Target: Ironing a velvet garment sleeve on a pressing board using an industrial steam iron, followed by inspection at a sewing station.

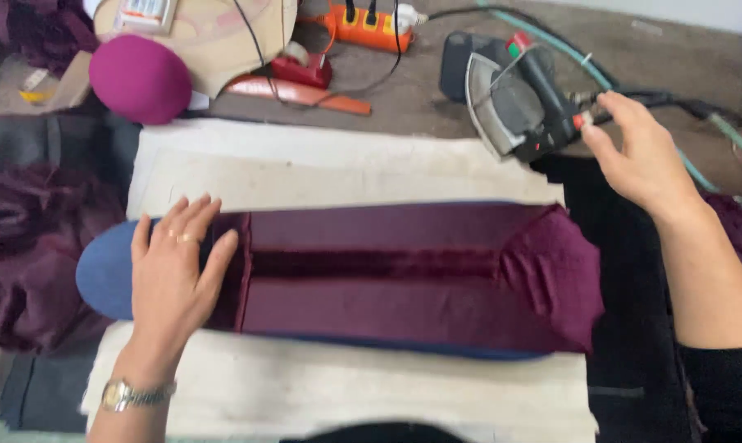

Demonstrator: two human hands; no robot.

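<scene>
pressing flat with open, spread fingers, the left hand lies palm down on the near end of a long strip of burgundy velvet-like fabric, which is draped along a narrow blue padded pressing board; the board's rounded tip shows just beyond the thumb side of that hand. the fabric runs away from the left hand toward the right, with a darker seam channel down its middle and a bunched fold at the far end. the right hand is well apart from the cloth, fingers loosely curled at the rear of a grey and black steam iron tipped up on its heel; whether it actually grips the iron or its cord i cannot tell. white cloth padding lies above and below the board. judged from this, the left hand would do well to keep the seam taut and flat, staying clear of the iron's path and heat.
</scene>
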